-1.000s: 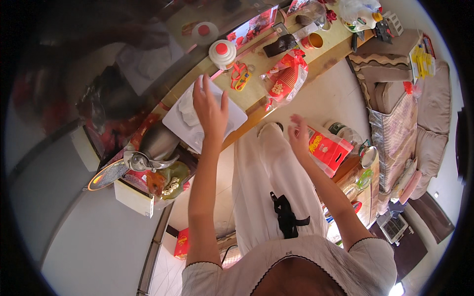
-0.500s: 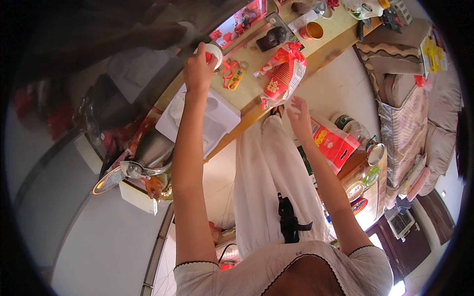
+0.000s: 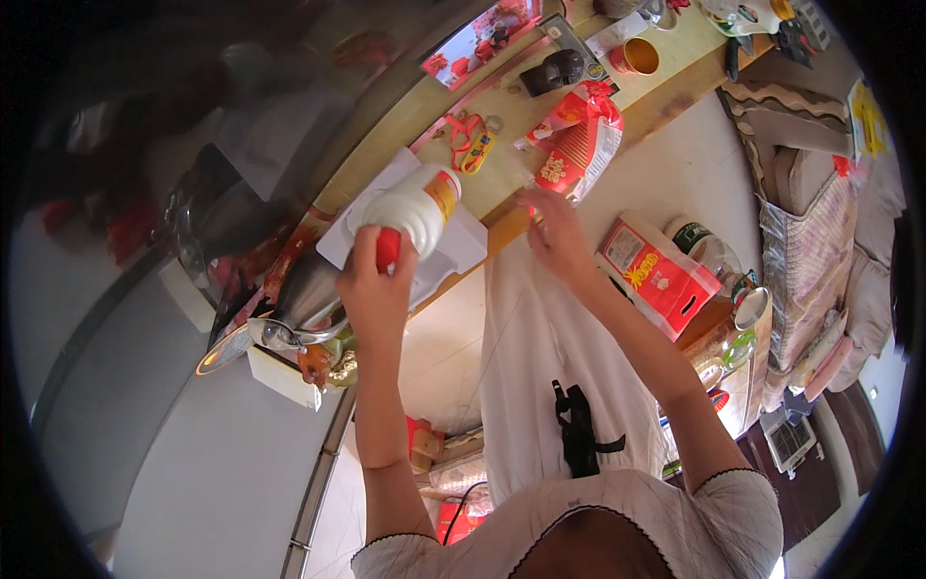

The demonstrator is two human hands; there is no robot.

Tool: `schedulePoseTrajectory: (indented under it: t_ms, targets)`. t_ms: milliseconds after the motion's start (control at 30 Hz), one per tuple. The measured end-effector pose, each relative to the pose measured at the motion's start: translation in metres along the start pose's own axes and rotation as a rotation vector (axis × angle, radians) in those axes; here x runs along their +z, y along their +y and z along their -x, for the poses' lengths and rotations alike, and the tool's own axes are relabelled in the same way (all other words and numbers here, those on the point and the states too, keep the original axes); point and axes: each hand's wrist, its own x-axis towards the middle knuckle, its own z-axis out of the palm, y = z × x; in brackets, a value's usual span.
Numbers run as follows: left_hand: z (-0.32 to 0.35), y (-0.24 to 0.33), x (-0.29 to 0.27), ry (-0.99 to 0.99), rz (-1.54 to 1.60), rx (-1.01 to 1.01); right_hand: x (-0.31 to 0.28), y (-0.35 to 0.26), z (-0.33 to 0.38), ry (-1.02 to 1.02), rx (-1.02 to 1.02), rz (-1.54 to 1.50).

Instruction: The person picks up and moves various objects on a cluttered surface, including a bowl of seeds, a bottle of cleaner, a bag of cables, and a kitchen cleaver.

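Your left hand has its fingers wrapped tight around the red-capped end of the white bottle, tipping it on its side above the white tray. Your right hand hangs loose-fingered and empty, just below the red snack bag.

Your left hand holds a white plastic bottle with a red cap and a yellow-orange label, tipped over the white board. Just beyond your right hand a red-and-white printed bag lies on the wooden counter. Below the counter edge, to your right, stands a red carton with a white panel and yellow print. A small yellow-and-red packet lies near the board.
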Motion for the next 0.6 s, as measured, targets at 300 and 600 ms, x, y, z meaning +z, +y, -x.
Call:
schedulePoseTrajectory:
  t_ms: [300,600]
  targets:
    - [0.075,0.012,-0.024,-0.007,-0.113,-0.012,0.099,0.061,-0.055,-0.201,-0.254,0.701]
    - [0.115,0.012,-0.035,-0.122,-0.079,-0.052,0.096,0.053,-0.065,-0.196,-0.115,0.519]
